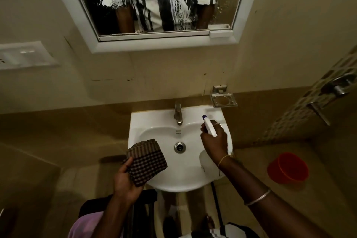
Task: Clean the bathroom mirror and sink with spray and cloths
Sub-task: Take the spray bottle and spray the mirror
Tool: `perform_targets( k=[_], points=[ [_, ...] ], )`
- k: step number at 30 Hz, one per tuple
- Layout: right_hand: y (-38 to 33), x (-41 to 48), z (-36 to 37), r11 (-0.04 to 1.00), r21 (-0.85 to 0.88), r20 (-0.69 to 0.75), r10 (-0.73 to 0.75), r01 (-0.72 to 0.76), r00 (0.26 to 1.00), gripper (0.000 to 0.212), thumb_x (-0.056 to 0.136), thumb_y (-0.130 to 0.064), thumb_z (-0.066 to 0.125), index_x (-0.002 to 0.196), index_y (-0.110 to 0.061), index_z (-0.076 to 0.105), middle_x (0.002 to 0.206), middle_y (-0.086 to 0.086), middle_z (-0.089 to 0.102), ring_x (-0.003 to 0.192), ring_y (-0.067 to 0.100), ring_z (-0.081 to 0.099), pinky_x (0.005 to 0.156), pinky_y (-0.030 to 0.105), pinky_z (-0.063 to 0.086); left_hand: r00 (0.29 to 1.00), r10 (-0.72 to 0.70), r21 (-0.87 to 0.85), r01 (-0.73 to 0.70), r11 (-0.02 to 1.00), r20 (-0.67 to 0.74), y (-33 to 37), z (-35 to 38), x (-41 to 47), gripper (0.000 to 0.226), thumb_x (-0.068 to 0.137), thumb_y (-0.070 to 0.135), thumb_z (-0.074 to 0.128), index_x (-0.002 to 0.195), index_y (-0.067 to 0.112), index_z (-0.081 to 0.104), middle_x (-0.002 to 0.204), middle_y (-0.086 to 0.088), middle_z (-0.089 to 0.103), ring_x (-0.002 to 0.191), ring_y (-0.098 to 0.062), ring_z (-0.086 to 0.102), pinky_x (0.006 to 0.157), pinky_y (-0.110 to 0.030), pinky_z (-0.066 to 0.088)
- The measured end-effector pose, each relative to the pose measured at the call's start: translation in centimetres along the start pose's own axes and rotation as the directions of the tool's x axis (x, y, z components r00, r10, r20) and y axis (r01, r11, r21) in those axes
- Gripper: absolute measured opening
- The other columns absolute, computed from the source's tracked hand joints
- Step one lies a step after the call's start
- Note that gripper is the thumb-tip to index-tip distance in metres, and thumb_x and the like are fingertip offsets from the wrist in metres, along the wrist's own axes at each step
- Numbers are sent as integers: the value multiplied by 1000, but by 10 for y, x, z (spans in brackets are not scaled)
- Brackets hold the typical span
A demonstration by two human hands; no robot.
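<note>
A white wall-hung sink (154, 120) sits at centre with a chrome tap (178, 113) at its back and a metal drain (180, 147) in the bowl. My right hand (214, 141) grips a white spray bottle (209, 126) with a blue nozzle tip, held over the sink's right side and pointing up and left. My left hand (125, 179) holds a folded dark checked cloth (146, 160) over the sink's front left rim. Above, the white-framed mirror (154, 0) is streaked with wet runs.
A metal soap holder (224, 98) is fixed to the wall right of the tap. A red bucket (287, 168) stands on the floor at right. Shower fittings (336, 89) jut from the right wall. A white switch plate (25, 55) is on the left wall.
</note>
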State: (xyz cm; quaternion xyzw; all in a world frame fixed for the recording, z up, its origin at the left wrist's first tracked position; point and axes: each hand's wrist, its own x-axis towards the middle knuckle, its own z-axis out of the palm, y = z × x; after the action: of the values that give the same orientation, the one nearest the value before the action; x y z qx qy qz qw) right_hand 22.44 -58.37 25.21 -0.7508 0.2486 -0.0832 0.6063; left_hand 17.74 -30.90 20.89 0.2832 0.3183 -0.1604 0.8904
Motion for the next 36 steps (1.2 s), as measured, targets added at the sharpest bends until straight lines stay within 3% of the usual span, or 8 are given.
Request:
perform_targets(
  k=[4, 9, 13, 19, 29, 36],
  points=[
    [-18, 20, -15, 996, 76, -103, -44, 52, 994, 35, 83, -1, 65, 83, -36, 69, 88, -3, 71, 82, 21, 69, 75, 40, 57, 1000, -18, 11, 18, 1000, -18, -4, 5, -1, 46, 104, 30, 43, 142, 7, 53, 115, -19, 72, 92, -32, 76, 69, -42, 64],
    [-50, 53, -25, 981, 113, -229, -132, 161, 965, 25, 84, -1, 67, 83, -26, 65, 77, -3, 61, 73, 20, 61, 68, 38, 52, 999, -38, 17, 38, 999, -18, -12, 18, -2, 50, 100, 31, 47, 142, 5, 54, 136, -23, 62, 110, -37, 67, 78, -46, 63],
    [-63, 82, -28, 965, 141, -274, -176, 221, 946, 17, 84, -3, 69, 100, -11, 71, 85, -4, 65, 78, 15, 63, 71, 28, 51, 999, -43, 21, 43, 999, 7, -20, 31, -2, 47, 103, 31, 46, 140, 4, 54, 124, -23, 69, 104, -38, 71, 78, -47, 63],
    [-78, 116, -28, 931, 224, -297, -217, 288, 930, 26, 80, 2, 65, 93, -20, 68, 90, -3, 67, 79, 11, 64, 70, 20, 52, 998, -40, 26, 38, 999, 47, -27, 58, 4, 46, 104, 31, 44, 140, 4, 55, 132, -25, 64, 109, -41, 70, 79, -49, 62],
    [-81, 163, -28, 928, 172, -340, -258, 329, 905, 30, 83, 7, 61, 108, -5, 72, 98, 2, 68, 79, 7, 64, 62, 6, 46, 998, 12, 41, -15, 999, 59, -35, 89, 24, 47, 103, 28, 45, 144, 6, 51, 142, -26, 57, 131, -45, 54, 105, -56, 48],
    [-77, 200, -28, 925, 180, -356, -255, 334, 899, 33, 82, 3, 62, 111, -7, 73, 101, -1, 70, 93, 14, 67, 77, 12, 51, 1000, 4, 37, -5, 999, 21, -46, 93, 35, 42, 104, 25, 44, 140, 8, 56, 140, -26, 59, 134, -47, 51, 118, -61, 31]
  ],
)
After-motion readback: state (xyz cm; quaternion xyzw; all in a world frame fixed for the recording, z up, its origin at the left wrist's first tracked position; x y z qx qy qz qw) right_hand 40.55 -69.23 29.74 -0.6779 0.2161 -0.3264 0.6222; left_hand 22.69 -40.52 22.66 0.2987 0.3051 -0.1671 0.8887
